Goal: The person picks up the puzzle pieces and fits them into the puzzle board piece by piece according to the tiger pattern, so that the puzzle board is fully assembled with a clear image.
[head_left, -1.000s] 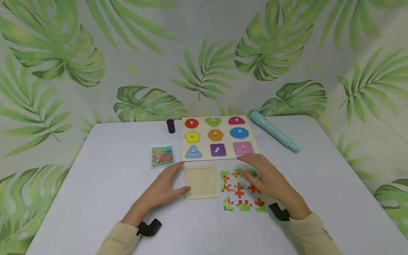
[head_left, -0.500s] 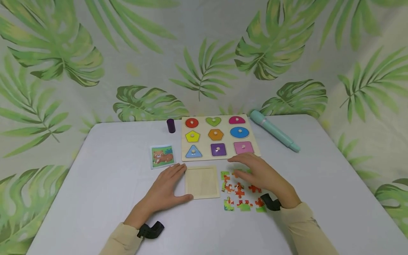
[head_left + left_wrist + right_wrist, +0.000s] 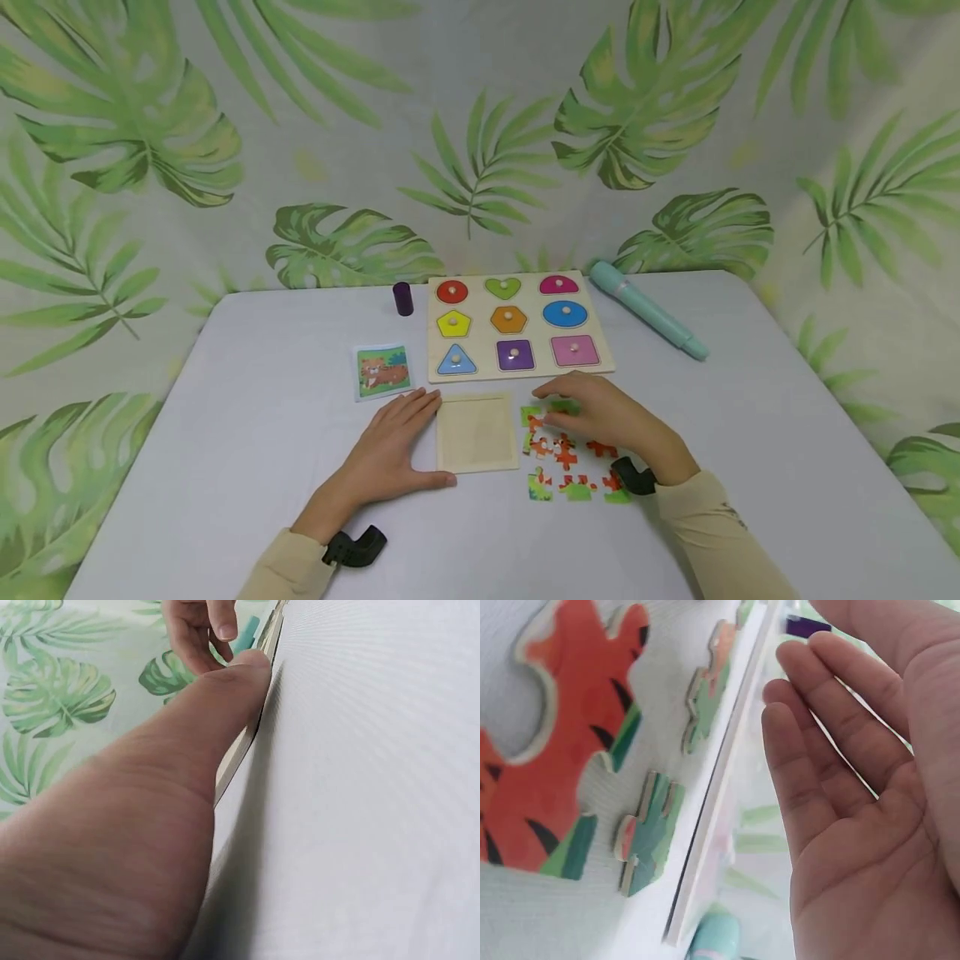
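A shallow square wooden puzzle tray (image 3: pixel 477 433) lies in the middle of the white table. Along its left side rests my left hand (image 3: pixel 390 450), fingertips at the upper left corner and thumb at the lower left one. Just right of the tray, several loose jigsaw pieces (image 3: pixel 564 452) in orange and green are spread out. My right hand (image 3: pixel 603 410) hovers over the upper ones and hides some of them. The right wrist view shows its palm with loosely bent fingers holding nothing, beside a striped orange piece (image 3: pixel 577 750) and a small green piece (image 3: pixel 651 832).
Behind the tray lies a wooden board of knobbed shapes (image 3: pixel 483 329). A tiger picture card (image 3: pixel 383 371) is to its left, and a dark purple cylinder (image 3: pixel 402 298) stands near the back edge. A mint-green stick-shaped thing (image 3: pixel 648 310) lies at back right.
My left hand has closed in on the tray's left side, its thumb lowering to the front corner. My right hand has shifted left over the upper jigsaw pieces.
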`<action>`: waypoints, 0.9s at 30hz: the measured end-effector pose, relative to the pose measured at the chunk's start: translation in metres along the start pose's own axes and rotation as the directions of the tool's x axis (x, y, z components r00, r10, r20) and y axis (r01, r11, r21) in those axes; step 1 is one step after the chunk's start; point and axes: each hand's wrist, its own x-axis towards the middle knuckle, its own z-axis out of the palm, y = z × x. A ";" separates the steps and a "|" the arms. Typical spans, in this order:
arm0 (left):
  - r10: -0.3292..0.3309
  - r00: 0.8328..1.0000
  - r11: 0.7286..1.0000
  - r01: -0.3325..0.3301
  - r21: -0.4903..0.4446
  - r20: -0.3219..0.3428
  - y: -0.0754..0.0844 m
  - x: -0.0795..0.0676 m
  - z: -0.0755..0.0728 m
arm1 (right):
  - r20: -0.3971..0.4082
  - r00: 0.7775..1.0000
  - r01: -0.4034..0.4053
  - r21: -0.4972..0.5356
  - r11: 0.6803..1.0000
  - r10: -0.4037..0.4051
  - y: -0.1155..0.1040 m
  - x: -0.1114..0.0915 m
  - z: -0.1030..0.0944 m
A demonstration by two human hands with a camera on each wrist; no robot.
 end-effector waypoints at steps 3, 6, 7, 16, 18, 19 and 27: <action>0.001 1.000 1.000 -0.001 0.009 0.007 0.000 0.000 0.001 | 0.009 1.000 0.014 -0.013 1.000 -0.014 0.005 -0.001 0.003; 0.007 1.000 1.000 -0.007 0.013 0.002 0.001 -0.001 0.001 | 0.018 0.999 0.028 -0.021 0.999 -0.027 0.006 0.001 0.005; 0.007 1.000 1.000 -0.007 0.014 0.002 0.001 -0.001 0.000 | 0.022 0.999 0.029 -0.025 0.999 -0.029 0.005 0.001 0.005; 0.029 1.000 1.000 -0.029 0.006 -0.007 0.002 0.001 -0.004 | 0.044 0.999 -0.004 -0.068 0.998 0.007 0.003 0.005 0.011; 0.027 1.000 1.000 -0.027 0.001 -0.004 0.002 0.001 -0.005 | 0.044 0.999 -0.008 -0.078 0.997 0.012 0.003 0.006 0.012; 0.028 1.000 1.000 -0.028 -0.004 -0.005 0.002 0.001 -0.006 | 0.043 0.999 -0.012 -0.081 0.997 0.015 0.003 0.006 0.013; 0.035 0.999 0.999 -0.035 -0.010 -0.008 0.000 -0.001 -0.004 | 0.033 0.999 -0.028 -0.104 0.994 0.032 0.003 0.007 0.016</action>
